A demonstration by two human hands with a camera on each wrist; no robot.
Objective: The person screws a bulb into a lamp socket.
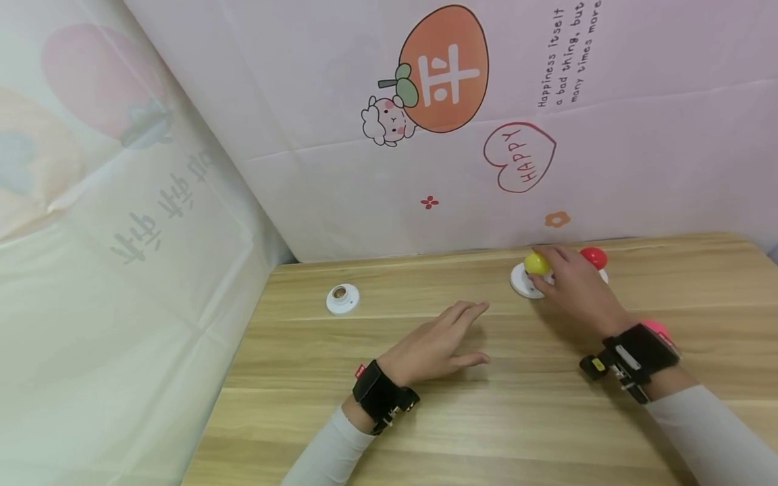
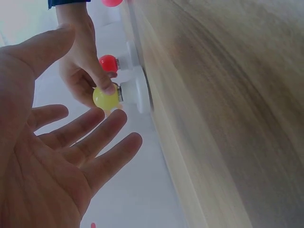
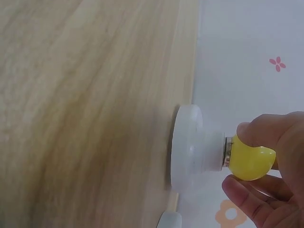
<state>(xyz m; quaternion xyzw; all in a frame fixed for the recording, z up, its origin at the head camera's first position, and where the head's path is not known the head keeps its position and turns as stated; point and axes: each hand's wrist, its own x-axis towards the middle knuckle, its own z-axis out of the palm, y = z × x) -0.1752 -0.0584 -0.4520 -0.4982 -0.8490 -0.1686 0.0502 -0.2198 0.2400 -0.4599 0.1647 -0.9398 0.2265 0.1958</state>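
Observation:
A yellow light bulb [image 1: 536, 262] stands in a round white lamp socket [image 1: 523, 281] near the back of the table. Thumb and fingers of my right hand [image 1: 577, 287] pinch the bulb's round glass. In the right wrist view, a strip of the bulb's metal base [image 3: 228, 152] shows above the socket's collar [image 3: 211, 151]. My left hand [image 1: 434, 344] hovers over the middle of the table with its fingers spread and straight, holding nothing. The left wrist view shows its palm [image 2: 42, 175] facing the yellow bulb [image 2: 105, 97], apart from it.
Just right of my right hand a red bulb [image 1: 593, 258] sits in another white socket, partly hidden. A pink bulb [image 1: 656, 331] lies behind the right wrist strap. A third white socket [image 1: 343, 298], with no bulb in it, stands at the left of the wooden table [image 1: 292, 391]. Printed cloth [image 1: 328, 196] hangs behind.

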